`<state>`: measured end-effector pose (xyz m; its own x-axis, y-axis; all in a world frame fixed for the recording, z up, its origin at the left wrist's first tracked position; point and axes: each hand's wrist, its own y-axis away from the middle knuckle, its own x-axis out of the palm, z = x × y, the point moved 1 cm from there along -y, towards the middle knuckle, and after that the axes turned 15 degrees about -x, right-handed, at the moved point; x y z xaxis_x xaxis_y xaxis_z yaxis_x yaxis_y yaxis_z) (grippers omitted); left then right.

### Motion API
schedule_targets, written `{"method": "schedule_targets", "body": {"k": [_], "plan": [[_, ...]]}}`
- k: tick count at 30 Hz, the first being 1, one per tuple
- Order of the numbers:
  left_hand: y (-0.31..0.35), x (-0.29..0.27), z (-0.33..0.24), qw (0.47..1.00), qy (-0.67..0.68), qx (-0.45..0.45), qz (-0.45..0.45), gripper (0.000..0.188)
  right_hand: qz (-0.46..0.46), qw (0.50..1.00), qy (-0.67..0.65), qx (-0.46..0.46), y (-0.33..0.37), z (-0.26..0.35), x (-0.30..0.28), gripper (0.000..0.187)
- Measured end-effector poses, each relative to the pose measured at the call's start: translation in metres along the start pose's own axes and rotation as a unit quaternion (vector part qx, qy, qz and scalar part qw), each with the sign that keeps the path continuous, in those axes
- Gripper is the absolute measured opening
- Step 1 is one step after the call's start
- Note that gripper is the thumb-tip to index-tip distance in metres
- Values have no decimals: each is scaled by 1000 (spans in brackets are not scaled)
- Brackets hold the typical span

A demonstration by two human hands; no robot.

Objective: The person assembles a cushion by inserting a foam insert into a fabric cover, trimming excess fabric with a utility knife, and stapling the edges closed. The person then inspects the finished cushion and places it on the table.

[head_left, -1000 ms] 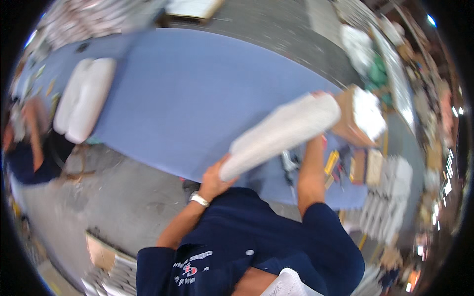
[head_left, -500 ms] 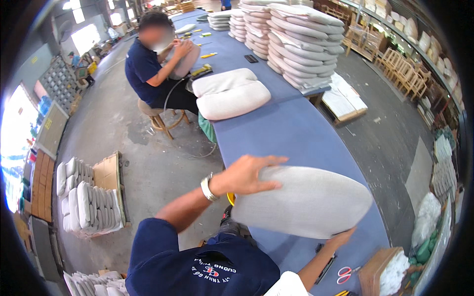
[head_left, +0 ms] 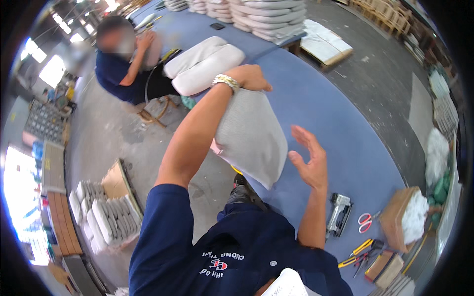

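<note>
A light grey padded seat cushion (head_left: 254,135) is held up on edge above the blue table, slanting down toward me. My left hand (head_left: 250,78) is closed over its far top edge, the fingers curling around to the side I cannot see. A little pink shows at the cushion's left border. My right hand (head_left: 312,160) is off to the right of the cushion, open, thumb and fingers apart, holding nothing. Beyond my left hand, two more pale cushions (head_left: 207,64) lie side by side on the table.
A nail gun (head_left: 339,214), red-handled scissors (head_left: 365,223), yellow-handled tools (head_left: 360,249) and a carton (head_left: 399,217) with white stuffing occupy the table's near right. A seated co-worker (head_left: 116,69) handles a cushion at the far left. Cushion stacks (head_left: 269,17) stand at the back.
The cushion has turned from lying wide to hanging slanted, moving left and away. My right hand has let go of its near edge. My left hand has moved farther out.
</note>
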<state>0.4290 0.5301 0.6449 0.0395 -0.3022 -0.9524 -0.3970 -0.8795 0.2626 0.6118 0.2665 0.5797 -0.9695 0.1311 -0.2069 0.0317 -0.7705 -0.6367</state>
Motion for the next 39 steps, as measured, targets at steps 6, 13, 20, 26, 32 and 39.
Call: {"method": "schedule_targets", "body": {"k": [6,13,20,26,32,39], "plan": [[-42,17,-21,979,133,-88,-129,37,58,981,63,-173,-31,48,55,91],[5,-10,-104,893,394,9,-215,33,-36,967,156,-200,-6,1,60,99],[5,-4,-136,899,402,98,-146,34,-61,967,197,-146,1,24,33,108],[-2,-8,-170,950,299,34,-79,34,-175,965,189,-55,15,5,43,110],[-29,-14,-149,948,297,-25,-110,37,-194,969,151,12,47,-21,25,86],[-53,-2,-35,889,391,-180,-155,40,-185,952,205,130,112,-91,-10,53]]}}
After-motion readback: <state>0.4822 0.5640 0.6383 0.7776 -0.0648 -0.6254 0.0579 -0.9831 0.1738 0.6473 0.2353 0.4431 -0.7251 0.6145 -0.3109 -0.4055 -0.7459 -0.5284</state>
